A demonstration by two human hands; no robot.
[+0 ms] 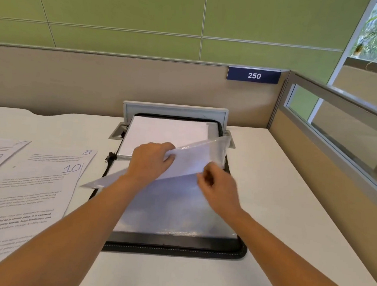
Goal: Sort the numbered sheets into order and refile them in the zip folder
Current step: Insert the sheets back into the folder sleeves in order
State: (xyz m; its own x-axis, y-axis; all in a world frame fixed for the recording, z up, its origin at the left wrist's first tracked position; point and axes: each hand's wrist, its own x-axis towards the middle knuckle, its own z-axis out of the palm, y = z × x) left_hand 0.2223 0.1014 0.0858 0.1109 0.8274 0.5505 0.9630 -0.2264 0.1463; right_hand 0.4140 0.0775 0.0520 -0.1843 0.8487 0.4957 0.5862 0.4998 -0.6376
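Head view: on the worktop (281, 196) the black zip folder (173, 251) lies open, left grip (151, 160) and right grip (218, 186) both pinching a clear sleeve (195, 152) lifted over it, while numbered sheets (43, 175) 7 to 10 lie just left.

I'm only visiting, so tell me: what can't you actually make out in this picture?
All from the head view:
- Left hand: its fingers are hidden under the lifted plastic sleeve.
- Right hand: motion-blurred, so its grip on the sleeve is unclear.
- Sheets marked 7 to 10: printed text too blurred; the left edge cuts some off.
- White page in the zip folder: washed out, partly covered by the hands.
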